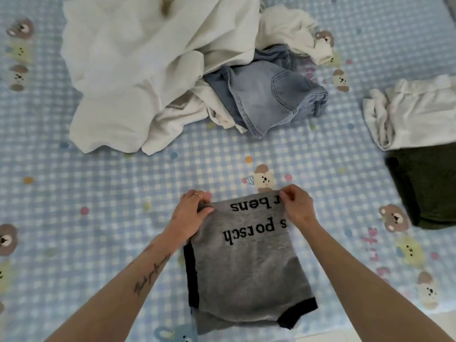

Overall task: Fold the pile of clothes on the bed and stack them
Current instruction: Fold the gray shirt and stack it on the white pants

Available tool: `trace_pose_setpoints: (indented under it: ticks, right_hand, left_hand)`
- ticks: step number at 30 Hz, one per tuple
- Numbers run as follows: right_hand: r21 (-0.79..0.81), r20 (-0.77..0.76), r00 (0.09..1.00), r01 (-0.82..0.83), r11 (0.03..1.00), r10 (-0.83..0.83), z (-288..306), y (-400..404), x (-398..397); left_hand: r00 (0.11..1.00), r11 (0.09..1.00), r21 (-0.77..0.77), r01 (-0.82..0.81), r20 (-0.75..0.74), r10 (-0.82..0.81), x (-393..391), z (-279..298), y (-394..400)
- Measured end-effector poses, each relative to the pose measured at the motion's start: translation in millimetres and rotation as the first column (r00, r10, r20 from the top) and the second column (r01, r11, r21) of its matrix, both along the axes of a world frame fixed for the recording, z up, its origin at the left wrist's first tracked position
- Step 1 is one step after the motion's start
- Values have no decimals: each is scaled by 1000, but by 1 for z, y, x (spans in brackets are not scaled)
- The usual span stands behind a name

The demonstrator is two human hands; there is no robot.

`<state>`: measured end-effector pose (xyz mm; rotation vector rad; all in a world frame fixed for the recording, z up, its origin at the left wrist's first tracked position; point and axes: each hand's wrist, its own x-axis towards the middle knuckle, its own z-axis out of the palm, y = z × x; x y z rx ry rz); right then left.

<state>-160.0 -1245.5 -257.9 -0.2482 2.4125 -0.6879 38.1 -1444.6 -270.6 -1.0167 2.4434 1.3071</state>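
Observation:
A grey shirt (pixel 246 272) with black lettering and black trim lies partly folded on the bed in front of me. My left hand (pixel 191 211) pinches its far left corner. At the far right corner my right hand (pixel 296 206) pinches the same edge. Beyond it sits an unfolded pile of white garments (pixel 138 70) with blue jeans (pixel 269 95) at its right side. At the right edge lies a stack: a folded white garment (pixel 414 114) and a dark green one (pixel 429 186) nearer to me.
The bed (pixel 98 193) is covered by a blue checked sheet printed with bears. Its near edge runs along the bottom right, with a strip of pale floor (pixel 345 338) below it.

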Motion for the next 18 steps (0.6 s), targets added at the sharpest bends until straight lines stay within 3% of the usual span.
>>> trace_pose_setpoints:
  ticks: [3, 5, 7, 10, 15, 18]
  right_hand:
    - [-91, 225, 974, 42, 995, -21, 1, 2, -7]
    - [-94, 351, 934, -38, 995, 69, 2, -4, -7]
    - [-57, 325, 922, -202, 978, 210, 5, -6, -10]
    - [-126, 311, 924, -192, 973, 223, 27, 21, -29]
    - [-203, 195, 971, -99, 974, 140, 74, 109, -69]
    - [-256, 139, 990, 61, 965, -25, 93, 158, -104]
  left_hand:
    - [929, 977, 18, 212, 307, -207, -11, -1, -6]
    - [898, 978, 74, 195, 386, -209, -12, 1, -9]
    - [941, 988, 148, 32, 330, -80, -15, 7, -13]
    - [959, 931, 287, -227, 234, 162, -38, 29, -8]
    - [991, 951, 280, -133, 62, 121, -143, 63, 43]
    - [998, 963, 268, -23, -55, 39, -228, 82, 89]
